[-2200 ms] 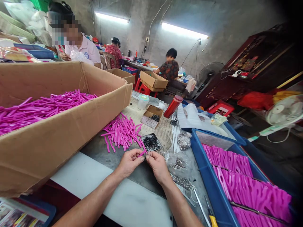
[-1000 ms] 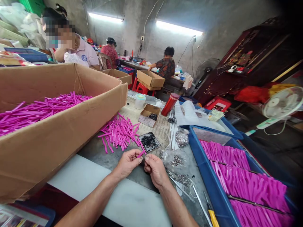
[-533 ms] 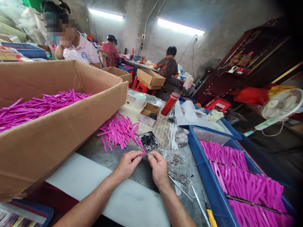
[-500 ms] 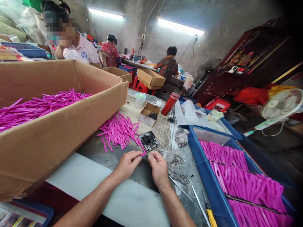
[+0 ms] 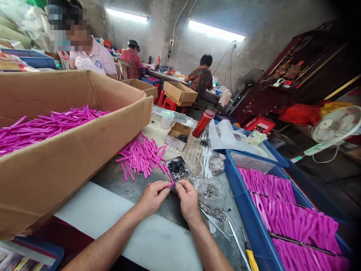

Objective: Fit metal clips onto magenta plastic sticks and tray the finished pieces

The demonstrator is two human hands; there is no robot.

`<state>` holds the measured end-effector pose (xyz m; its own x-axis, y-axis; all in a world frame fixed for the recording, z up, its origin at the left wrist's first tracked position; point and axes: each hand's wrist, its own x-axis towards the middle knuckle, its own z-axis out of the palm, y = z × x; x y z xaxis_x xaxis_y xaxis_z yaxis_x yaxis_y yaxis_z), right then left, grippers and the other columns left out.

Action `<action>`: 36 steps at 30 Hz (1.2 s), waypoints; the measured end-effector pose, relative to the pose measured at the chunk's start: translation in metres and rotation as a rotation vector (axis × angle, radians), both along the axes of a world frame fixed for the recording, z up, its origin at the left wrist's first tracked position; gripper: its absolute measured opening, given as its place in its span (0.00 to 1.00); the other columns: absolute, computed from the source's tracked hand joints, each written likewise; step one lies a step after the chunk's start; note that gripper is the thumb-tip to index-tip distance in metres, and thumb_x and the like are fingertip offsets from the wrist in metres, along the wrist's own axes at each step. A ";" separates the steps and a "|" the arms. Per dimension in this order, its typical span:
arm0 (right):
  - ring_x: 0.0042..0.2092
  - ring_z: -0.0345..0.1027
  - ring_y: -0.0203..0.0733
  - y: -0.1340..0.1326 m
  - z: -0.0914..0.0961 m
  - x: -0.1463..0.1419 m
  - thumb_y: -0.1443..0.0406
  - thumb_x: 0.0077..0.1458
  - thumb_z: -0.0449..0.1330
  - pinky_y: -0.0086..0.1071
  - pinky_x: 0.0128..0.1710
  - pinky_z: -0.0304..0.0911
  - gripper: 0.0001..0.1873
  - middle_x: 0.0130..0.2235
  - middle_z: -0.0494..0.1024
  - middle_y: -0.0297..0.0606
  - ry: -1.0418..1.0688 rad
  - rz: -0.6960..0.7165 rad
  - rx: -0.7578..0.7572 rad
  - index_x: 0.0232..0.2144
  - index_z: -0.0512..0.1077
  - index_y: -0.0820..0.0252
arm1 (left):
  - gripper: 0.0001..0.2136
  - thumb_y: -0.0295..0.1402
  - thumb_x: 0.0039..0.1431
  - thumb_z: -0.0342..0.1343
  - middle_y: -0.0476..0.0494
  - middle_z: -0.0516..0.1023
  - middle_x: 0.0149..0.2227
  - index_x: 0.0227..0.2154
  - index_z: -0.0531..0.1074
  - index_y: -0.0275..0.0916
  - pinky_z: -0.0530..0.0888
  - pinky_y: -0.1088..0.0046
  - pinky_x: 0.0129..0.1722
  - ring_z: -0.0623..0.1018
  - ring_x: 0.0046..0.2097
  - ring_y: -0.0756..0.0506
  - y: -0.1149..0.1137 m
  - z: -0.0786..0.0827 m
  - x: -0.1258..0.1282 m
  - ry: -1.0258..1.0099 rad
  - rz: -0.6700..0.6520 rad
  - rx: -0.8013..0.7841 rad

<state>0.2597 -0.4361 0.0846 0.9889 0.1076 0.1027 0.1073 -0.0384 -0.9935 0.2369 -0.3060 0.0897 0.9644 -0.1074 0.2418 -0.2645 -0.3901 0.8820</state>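
Observation:
My left hand [image 5: 154, 196] is closed, thumb and forefinger pinching a thin magenta plastic strip [image 5: 171, 184]. The strip's end points at my right hand [image 5: 188, 199], whose thumb and fingers are pressed together close beside it. Whatever sits in that right pinch is too small to make out. Just beyond both hands lies a small square tray [image 5: 184, 175] of tiny black parts [image 5: 176, 167]. A loose pile of magenta strips [image 5: 143, 156] spreads on the table to the left of the tray.
A large cardboard box [image 5: 93, 150] of strips stands left. At right, a blue crate [image 5: 245, 203] holds rows of magenta pieces. Bagged metal bits [image 5: 217, 164], a yellow-handled tool [image 5: 251, 258], a red flask [image 5: 203, 124] and a small carton [image 5: 173, 142] lie around. Several people sit beyond.
My hands have barely moved; the right fingers are slightly nearer the strip's end. The person at the far left has shifted a little.

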 end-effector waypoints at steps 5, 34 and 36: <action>0.24 0.51 0.32 0.000 -0.001 0.001 0.62 0.46 0.52 0.26 0.25 0.50 0.08 0.20 0.58 0.27 -0.010 -0.011 -0.011 0.21 0.62 0.61 | 0.09 0.26 0.52 0.47 0.48 0.70 0.25 0.32 0.71 0.36 0.65 0.79 0.25 0.69 0.26 0.51 0.000 -0.002 -0.001 0.013 -0.008 0.010; 0.29 0.61 0.37 -0.001 0.002 -0.004 0.64 0.49 0.50 0.29 0.30 0.56 0.08 0.25 0.68 0.35 -0.237 -0.136 -0.395 0.25 0.66 0.61 | 0.08 0.27 0.51 0.46 0.49 0.71 0.24 0.28 0.71 0.34 0.65 0.78 0.28 0.68 0.27 0.50 0.000 -0.002 0.000 0.054 -0.047 -0.049; 0.30 0.62 0.38 -0.004 0.003 -0.004 0.63 0.50 0.50 0.30 0.30 0.57 0.09 0.27 0.70 0.35 -0.220 -0.129 -0.370 0.29 0.67 0.61 | 0.08 0.28 0.51 0.46 0.50 0.69 0.22 0.28 0.71 0.34 0.64 0.79 0.26 0.67 0.26 0.51 -0.001 -0.002 0.000 0.074 -0.045 -0.071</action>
